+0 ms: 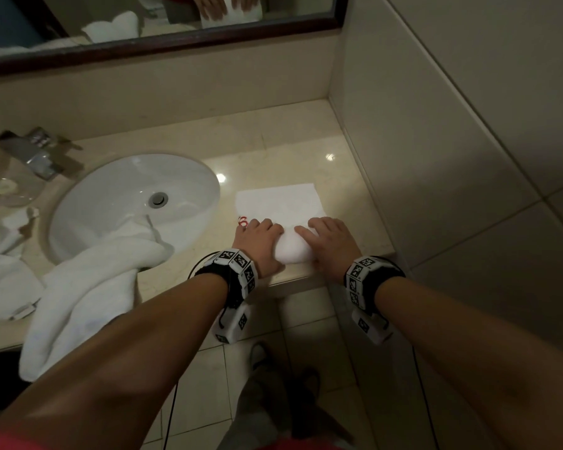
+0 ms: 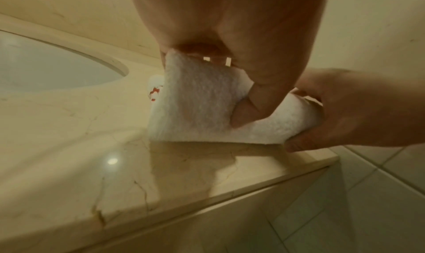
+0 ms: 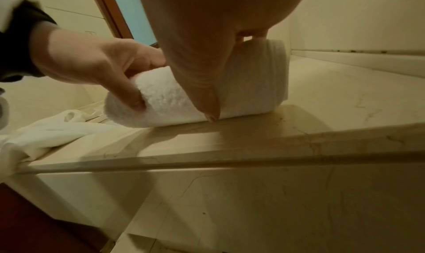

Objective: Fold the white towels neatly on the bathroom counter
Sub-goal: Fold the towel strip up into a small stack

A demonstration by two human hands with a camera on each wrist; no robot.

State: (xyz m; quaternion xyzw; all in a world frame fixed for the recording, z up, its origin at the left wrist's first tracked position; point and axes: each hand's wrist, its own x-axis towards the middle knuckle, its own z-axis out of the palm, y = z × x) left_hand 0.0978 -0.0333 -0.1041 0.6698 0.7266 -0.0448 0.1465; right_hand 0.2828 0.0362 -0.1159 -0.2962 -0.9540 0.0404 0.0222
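Observation:
A small white towel lies on the beige marble counter to the right of the sink. Its near end is rolled into a thick roll by the counter's front edge; the far part lies flat. My left hand grips the roll's left end, thumb pressed into the near side. My right hand grips the right end, its thumb down against the roll. A red mark shows at the towel's left edge.
A large white towel hangs from the oval sink over the counter's front edge. More white cloth lies at the far left. The faucet stands behind the sink. A tiled wall bounds the counter on the right.

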